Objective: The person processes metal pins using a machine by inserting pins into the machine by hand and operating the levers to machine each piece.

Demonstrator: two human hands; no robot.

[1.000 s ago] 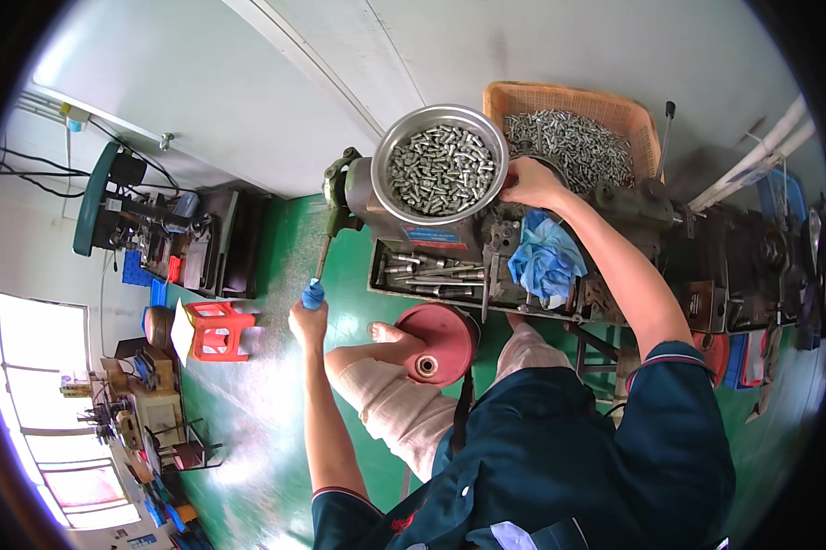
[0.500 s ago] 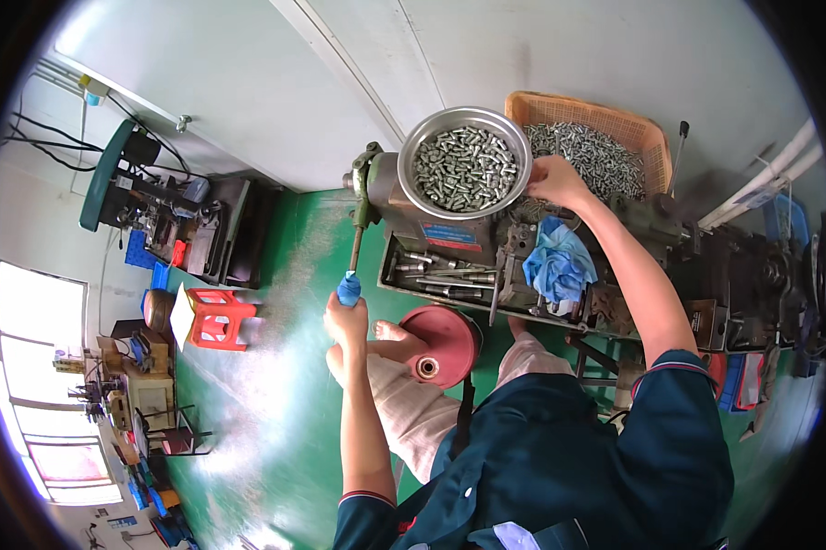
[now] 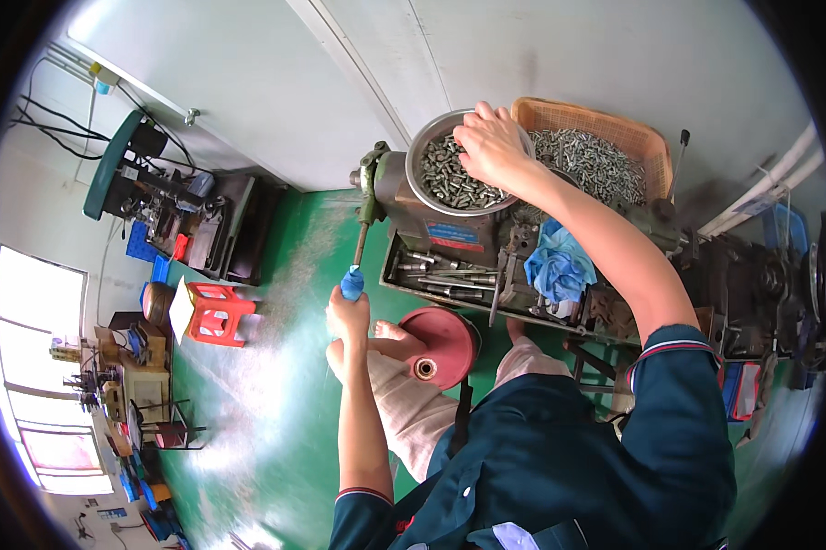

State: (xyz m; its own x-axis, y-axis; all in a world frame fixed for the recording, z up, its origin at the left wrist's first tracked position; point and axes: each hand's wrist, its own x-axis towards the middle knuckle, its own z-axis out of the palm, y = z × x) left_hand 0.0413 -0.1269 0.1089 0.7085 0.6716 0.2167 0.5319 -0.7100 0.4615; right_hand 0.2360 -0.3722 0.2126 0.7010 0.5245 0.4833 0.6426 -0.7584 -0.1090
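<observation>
My left hand (image 3: 348, 318) is wrapped round a lever handle (image 3: 352, 282) covered in blue material, its metal rod rising to the green-grey machine head (image 3: 369, 179). Over the round steel bowl (image 3: 417, 188) reaches my right hand (image 3: 495, 145), fingers bent and somewhat apart above the small metal pins (image 3: 468, 188). It hides the bowl's upper right part; I see nothing held in it. Behind and right of the bowl, an orange plastic basket (image 3: 647, 137) holds many similar metal parts (image 3: 587, 160).
A crumpled blue cloth (image 3: 560, 261) lies on the machine beside a tray of metal rods (image 3: 450, 275). Under the machine is a red round-topped bucket (image 3: 440, 344) near my legs. A red stool (image 3: 222, 314) and another machine (image 3: 184, 206) stand left on the green floor.
My right hand has moved left from the bowl's right rim to over the pins inside it. My left hand keeps its grip on the lever handle. The view has shifted slightly.
</observation>
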